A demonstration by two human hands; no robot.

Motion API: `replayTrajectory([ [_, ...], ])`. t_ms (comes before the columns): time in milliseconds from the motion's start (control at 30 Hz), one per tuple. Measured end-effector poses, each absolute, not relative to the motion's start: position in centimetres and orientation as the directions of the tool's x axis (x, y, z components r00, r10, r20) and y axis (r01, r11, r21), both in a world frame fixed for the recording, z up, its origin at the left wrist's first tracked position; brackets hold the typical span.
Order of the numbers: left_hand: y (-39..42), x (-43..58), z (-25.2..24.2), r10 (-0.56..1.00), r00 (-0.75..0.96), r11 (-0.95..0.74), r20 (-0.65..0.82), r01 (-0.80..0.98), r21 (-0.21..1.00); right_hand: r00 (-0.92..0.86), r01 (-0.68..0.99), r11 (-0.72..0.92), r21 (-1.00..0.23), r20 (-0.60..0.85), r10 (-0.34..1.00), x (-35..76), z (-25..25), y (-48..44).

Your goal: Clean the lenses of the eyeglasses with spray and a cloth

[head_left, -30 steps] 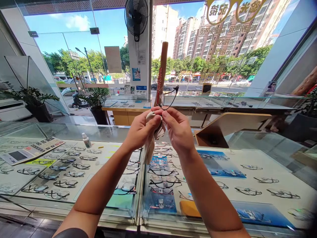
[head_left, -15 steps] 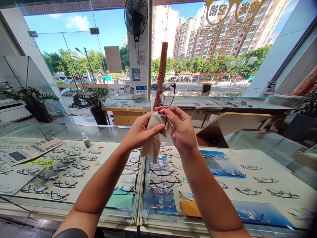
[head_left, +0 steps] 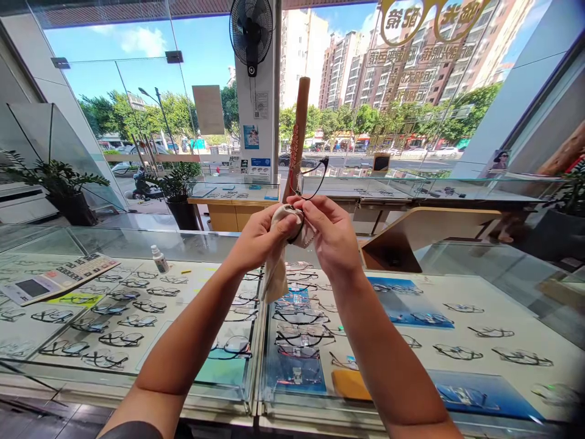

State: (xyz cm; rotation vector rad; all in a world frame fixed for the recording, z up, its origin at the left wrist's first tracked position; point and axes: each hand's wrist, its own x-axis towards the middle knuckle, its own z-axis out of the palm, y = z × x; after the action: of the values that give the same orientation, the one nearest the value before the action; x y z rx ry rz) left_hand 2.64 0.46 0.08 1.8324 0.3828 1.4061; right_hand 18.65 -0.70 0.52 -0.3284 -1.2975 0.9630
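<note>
Fingers point(head_left: 284, 227) grasp dark-rimmed eyeglasses point(head_left: 324, 177) at the center of the frame, the left hand point(head_left: 258, 242) holding pale cloth point(head_left: 276, 277) against them, the right hand point(head_left: 337, 236) pinching alongside, above a glass bench point(head_left: 201, 247) displaying spectacles point(head_left: 138, 321); a calculator point(head_left: 64, 277) sits at left.

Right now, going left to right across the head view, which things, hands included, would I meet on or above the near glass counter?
Calculator → white bottle → left hand → right hand → wooden stand.
</note>
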Motion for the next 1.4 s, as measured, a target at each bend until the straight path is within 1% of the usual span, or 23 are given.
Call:
replayTrajectory([
  [167,1.1,2.0,0.4,0.706,0.327,-0.594,0.629,-0.211,0.776,0.034,-0.395,0.624,-0.674,0.668,0.743,19.1,0.8,-0.3],
  [267,1.7,1.4,0.4,0.752,0.277,-0.555,0.598,-0.223,0.801,0.034,-0.325,0.651,-0.687,0.679,0.734,19.7,0.8,-0.1],
  [400,2.2,0.7,0.6,0.779,0.236,-0.526,0.581,-0.257,0.811,-0.082,-0.225,0.649,-0.726,0.678,0.73,20.4,0.9,0.1],
  [500,2.2,0.4,0.8,0.787,0.23,-0.512,0.572,-0.272,0.815,-0.166,-0.196,0.633,-0.749,0.661,0.732,20.6,0.8,0.3],
  [767,2.1,0.0,0.9,0.788,0.206,-0.525,0.58,-0.268,0.808,-0.284,-0.109,0.619,-0.778,0.621,0.73,20.4,0.7,0.3],
  [1067,1.5,0.0,1.2,0.741,0.276,-0.542,0.612,-0.293,0.788,-0.324,-0.12,0.616,-0.778,0.617,0.717,20.0,0.7,0.1],
  [1267,1.2,-0.5,1.4,0.737,0.33,-0.511,0.59,-0.299,0.806,-0.323,-0.149,0.608,-0.78,0.619,0.716,20.0,0.8,0.1],
  [1400,1.2,-0.8,1.5,0.699,0.381,-0.535,0.605,-0.283,0.796,-0.338,-0.157,0.59,-0.792,0.605,0.721,20.3,0.9,0.3],
])
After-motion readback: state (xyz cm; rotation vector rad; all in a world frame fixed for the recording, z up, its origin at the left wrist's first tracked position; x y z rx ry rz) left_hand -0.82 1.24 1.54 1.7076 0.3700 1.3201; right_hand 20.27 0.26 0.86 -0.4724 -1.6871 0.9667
